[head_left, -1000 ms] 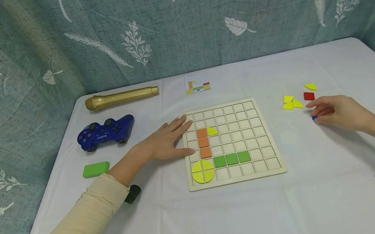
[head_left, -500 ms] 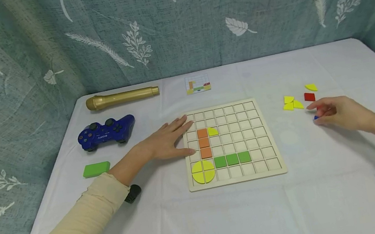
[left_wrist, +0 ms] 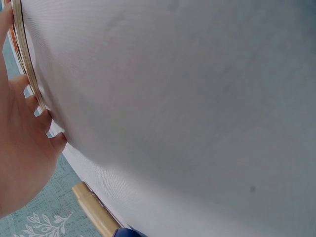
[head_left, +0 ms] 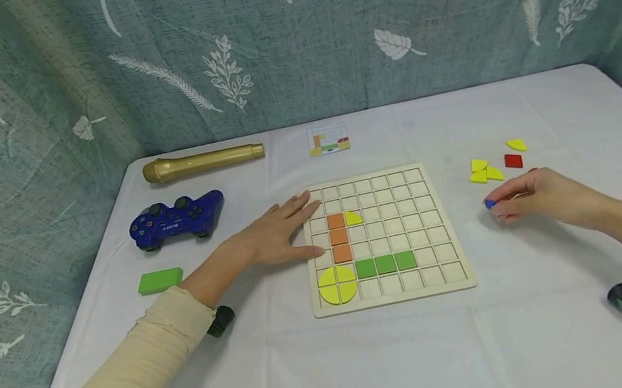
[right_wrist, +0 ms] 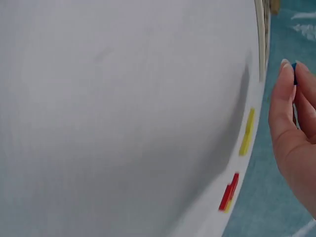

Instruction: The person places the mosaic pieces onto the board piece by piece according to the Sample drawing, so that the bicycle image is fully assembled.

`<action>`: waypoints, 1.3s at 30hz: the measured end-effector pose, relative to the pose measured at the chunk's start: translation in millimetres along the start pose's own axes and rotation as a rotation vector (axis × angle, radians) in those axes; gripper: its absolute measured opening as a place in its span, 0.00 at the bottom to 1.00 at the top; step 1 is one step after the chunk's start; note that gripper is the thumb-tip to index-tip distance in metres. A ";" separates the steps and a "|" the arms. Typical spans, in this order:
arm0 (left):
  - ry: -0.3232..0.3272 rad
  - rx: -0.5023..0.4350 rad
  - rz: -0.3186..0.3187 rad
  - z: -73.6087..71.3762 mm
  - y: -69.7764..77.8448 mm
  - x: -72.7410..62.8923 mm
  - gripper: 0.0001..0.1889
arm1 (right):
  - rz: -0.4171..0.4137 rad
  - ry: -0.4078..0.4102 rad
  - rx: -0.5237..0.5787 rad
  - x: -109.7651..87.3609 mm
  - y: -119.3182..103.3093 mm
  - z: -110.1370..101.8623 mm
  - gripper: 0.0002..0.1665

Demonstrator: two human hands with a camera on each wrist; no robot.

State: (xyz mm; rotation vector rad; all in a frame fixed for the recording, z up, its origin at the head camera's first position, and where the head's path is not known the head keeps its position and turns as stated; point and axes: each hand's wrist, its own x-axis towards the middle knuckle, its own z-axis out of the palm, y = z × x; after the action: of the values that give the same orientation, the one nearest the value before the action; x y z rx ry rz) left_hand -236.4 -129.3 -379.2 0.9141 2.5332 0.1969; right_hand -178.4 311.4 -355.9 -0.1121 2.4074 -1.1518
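Note:
My left hand (head_left: 277,234) rests with spread, straight fingers on the left edge of a pale wooden grid board (head_left: 394,227). Three orange square tiles (head_left: 339,237) stand in a column on the board, with a yellow quarter-circle tile (head_left: 353,218) beside the top one. Lower down lie a row of three green square tiles (head_left: 385,264) and a yellow circle (head_left: 337,285) made of quarter tiles. To the right of the board, my right hand (head_left: 555,198) pinches a small blue tile (head_left: 490,204) between thumb and fingers, raised above the cloth; its full shape is hidden.
Several yellow tiles (head_left: 479,177) and a red tile (head_left: 513,161) lie beyond the right hand. Behind the board is a small pattern card (head_left: 329,139). A gold microphone (head_left: 201,163), a blue game controller (head_left: 176,221) and a green block (head_left: 160,281) sit at left.
My right hand has come left toward the board, carrying the blue tile away from near the red tile. The left hand has stayed on the board's edge.

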 end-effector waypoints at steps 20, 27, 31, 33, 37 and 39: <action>0.002 -0.009 -0.002 3.5 -1.5 0.1 0.49 | 0.018 -0.259 0.305 5.8 -44.4 67.4 0.26; 0.007 -0.017 -0.011 1.8 -1.2 -0.5 0.49 | 0.048 -0.304 0.264 5.8 -56.3 90.8 0.18; 0.004 -0.025 -0.009 1.3 -0.9 -0.6 0.49 | 0.055 -0.323 0.215 6.9 -61.3 102.9 0.14; 0.007 -0.025 -0.005 1.3 -0.8 -0.3 0.49 | 0.057 -0.327 0.195 7.4 -63.9 107.0 0.13; 0.013 -0.019 0.001 1.6 -0.7 0.6 0.49 | 0.047 -0.334 0.154 8.2 -70.2 112.6 0.11; 0.013 -0.015 0.003 2.0 -0.6 0.9 0.49 | 0.046 -0.332 0.136 9.0 -73.1 115.2 0.10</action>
State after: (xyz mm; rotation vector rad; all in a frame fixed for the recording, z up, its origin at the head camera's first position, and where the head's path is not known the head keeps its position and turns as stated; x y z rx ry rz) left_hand -236.4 -129.2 -381.5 0.9139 2.5388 0.2238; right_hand -144.5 179.4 -366.3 -0.1873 2.0269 -1.1707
